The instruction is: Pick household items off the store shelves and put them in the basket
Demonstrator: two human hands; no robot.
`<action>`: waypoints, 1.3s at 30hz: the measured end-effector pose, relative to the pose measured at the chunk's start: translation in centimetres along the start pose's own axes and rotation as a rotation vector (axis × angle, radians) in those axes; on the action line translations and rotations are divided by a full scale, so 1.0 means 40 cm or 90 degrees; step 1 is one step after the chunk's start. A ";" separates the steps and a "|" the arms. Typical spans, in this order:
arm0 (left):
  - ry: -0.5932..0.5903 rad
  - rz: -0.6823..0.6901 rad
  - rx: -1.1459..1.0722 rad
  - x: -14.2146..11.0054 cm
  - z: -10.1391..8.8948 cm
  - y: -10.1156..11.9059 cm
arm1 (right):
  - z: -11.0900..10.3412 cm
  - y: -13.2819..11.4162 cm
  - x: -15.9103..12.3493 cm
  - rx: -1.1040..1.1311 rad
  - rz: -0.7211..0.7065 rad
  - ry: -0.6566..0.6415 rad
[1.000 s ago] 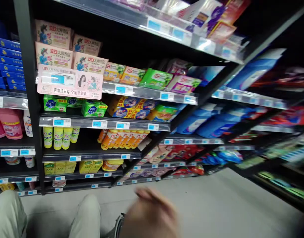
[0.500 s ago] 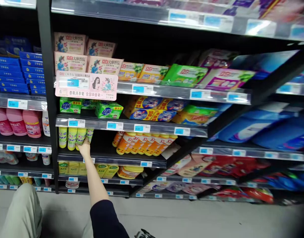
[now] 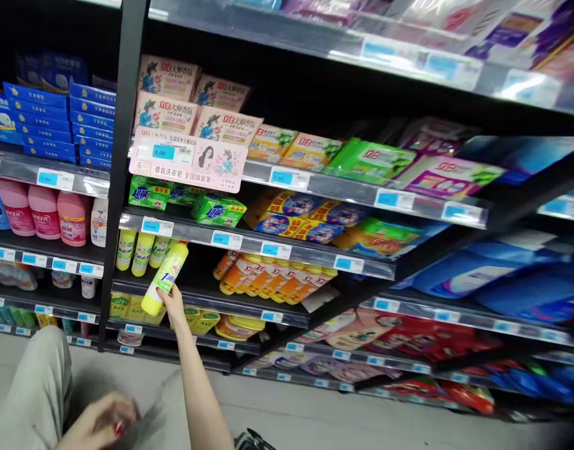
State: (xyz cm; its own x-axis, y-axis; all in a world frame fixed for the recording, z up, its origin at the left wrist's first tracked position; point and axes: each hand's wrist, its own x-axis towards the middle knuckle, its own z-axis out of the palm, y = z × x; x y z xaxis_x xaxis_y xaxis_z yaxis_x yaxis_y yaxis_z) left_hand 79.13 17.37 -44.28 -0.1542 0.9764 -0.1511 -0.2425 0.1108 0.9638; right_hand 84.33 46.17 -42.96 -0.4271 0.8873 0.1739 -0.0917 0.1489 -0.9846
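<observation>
My right hand [image 3: 172,301] is closed around the lower part of a yellow dish soap bottle [image 3: 170,270]. The bottle tilts, its top leaning right, in front of the shelf. Behind it to the left, several matching yellow bottles [image 3: 142,253] stand upright on that shelf. My left hand [image 3: 102,420] is low in the picture by my knee, blurred, with loosely curled fingers apart and nothing visible in it.
Orange bottles [image 3: 258,278] stand in a row to the right on the same shelf. Yellow AXE packs [image 3: 127,306] sit one shelf lower. A shelf edge with price tags [image 3: 188,230] runs just above the bottles. A dark post [image 3: 122,156] divides the racks.
My right hand has drawn one yellow bottle out from the row, and it now tilts in front of the shelf. My left hand has come into view at the bottom left.
</observation>
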 end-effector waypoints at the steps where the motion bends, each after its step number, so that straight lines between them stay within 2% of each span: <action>1: 0.021 0.013 -0.024 0.023 0.002 0.003 | 0.000 -0.002 -0.047 0.026 0.017 -0.025; 3: 0.042 -0.006 -0.061 0.073 0.005 0.015 | 0.005 -0.014 -0.144 0.066 0.047 -0.069; 6: 0.011 -0.030 -0.144 0.130 0.012 0.051 | 0.009 -0.060 -0.269 0.092 0.078 -0.121; 10: -0.057 -0.041 -0.214 0.130 0.020 0.104 | -0.003 -0.162 -0.345 0.050 0.061 -0.164; 12: -0.110 -0.066 -0.256 0.111 0.024 0.112 | -0.006 -0.212 -0.347 0.118 0.054 -0.209; 14: -0.168 -0.108 -0.316 0.091 0.030 0.104 | 0.003 -0.250 -0.338 0.248 0.062 -0.258; 18: -0.247 -0.183 -0.436 0.067 0.050 0.074 | 0.048 -0.282 -0.323 0.403 0.056 -0.278; 22: -0.271 -0.197 -0.491 0.058 0.055 0.076 | 0.080 -0.288 -0.322 0.453 0.058 -0.271; 28: -0.274 -0.169 -0.504 0.042 0.052 0.113 | 0.086 -0.292 -0.321 0.458 0.062 -0.260; 33: -0.313 -0.165 -0.508 0.055 0.071 0.107 | 0.107 -0.285 -0.319 0.501 0.091 -0.252; 35: -0.299 -0.143 -0.518 0.061 0.082 0.109 | 0.112 -0.284 -0.315 0.504 0.107 -0.231; 36: -0.268 -0.120 -0.489 0.062 0.088 0.115 | 0.111 -0.285 -0.310 0.500 0.109 -0.211; 37: -0.219 -0.093 -0.426 0.060 0.094 0.125 | 0.109 -0.286 -0.304 0.493 0.107 -0.189; 39: -0.064 -0.028 -0.188 0.050 0.107 0.152 | 0.100 -0.291 -0.288 0.478 0.100 -0.145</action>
State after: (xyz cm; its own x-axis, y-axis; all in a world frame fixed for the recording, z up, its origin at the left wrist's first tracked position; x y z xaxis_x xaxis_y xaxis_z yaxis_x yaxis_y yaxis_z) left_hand 81.46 20.78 -37.77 -0.0463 0.9870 -0.1542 -0.5172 0.1084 0.8490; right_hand 86.72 32.45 -33.44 -0.6513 0.7503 0.1134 -0.5618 -0.3763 -0.7367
